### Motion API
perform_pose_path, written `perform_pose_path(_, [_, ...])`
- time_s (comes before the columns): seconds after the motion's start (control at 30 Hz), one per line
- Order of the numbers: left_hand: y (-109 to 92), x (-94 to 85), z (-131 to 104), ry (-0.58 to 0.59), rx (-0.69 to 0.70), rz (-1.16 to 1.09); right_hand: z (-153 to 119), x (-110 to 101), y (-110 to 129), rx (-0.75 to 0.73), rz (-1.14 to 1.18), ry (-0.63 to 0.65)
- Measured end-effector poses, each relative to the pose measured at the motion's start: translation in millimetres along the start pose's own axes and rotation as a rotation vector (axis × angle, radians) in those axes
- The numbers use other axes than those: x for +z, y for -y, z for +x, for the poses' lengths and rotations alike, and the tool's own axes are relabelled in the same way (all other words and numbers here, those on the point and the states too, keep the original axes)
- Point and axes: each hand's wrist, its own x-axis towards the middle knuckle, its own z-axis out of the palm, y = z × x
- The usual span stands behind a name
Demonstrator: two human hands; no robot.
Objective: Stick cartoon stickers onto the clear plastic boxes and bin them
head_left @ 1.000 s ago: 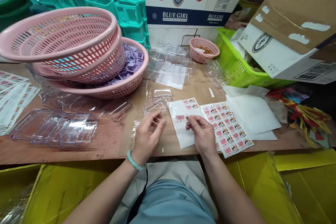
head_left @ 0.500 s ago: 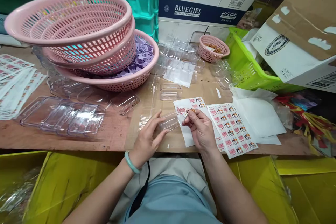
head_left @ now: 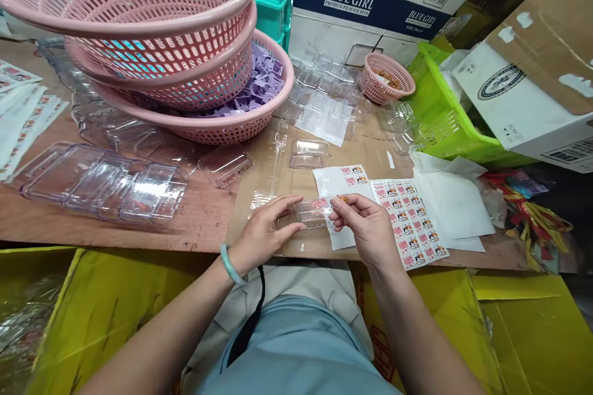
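Note:
My left hand is closed round the left end of a small clear plastic case, thumb in front and fingers behind. My right hand pinches the right end of a sticker with pink print and an orange spot at the fingertips. The sticker lies over the case's top, though I cannot tell whether it touches. Beneath is a sticker sheet with a few cat stickers left on it. A fuller sheet of cat stickers lies right of my right hand. Another clear case sits just beyond.
Stacked pink baskets, with purple pieces in the lowest, stand at the left. Clear plastic trays lie before them. Farther back are a small pink basket and a green basket. White backing paper is at the right.
My right hand has brought the sticker from beside the case to over it, and the case now sits more level. The view has shifted slightly.

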Motion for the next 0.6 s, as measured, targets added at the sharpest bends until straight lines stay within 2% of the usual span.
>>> perform_pose_path(0.13, [-3.8, 1.7, 2.0, 0.020, -0.040, -0.036, -0.1, 0.8, -3.2, -0.008, -0.012, -0.011])
perform_pose_path(0.33, [-11.5, 5.3, -1.4, 0.093, -0.128, -0.211, -10.7, -3.3, -2.3, -0.023, -0.104, -0.030])
perform_pose_path(0.6, [-13.6, 6.7, -5.9, 0.101, -0.133, -0.197, -23.0, -5.3, -7.5, -0.024, -0.170, -0.056])
